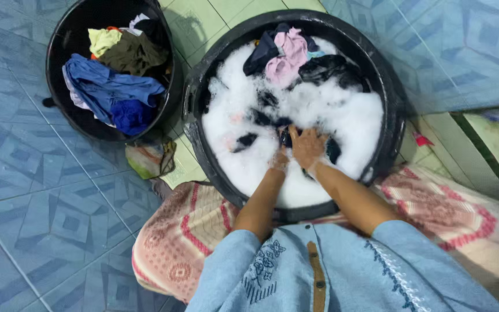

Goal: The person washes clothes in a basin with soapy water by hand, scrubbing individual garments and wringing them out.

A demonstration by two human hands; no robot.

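Observation:
Both my hands are down in a big black wash tub (397,124) full of white foam. My right hand (307,145) presses on a dark garment (333,150) at the near middle of the tub, fingers closed over the cloth. My left hand (279,159) sits right beside it, mostly sunk in suds, gripping the same dark cloth. More wet clothes lie heaped at the tub's far side: a pink piece (287,58) and dark pieces (330,69).
A smaller black tub (59,34) at the far left holds blue, olive and yellow clothes. A folded cloth (148,159) lies on the blue patterned tile floor between the tubs. My patterned skirt (174,242) spreads around the near rim.

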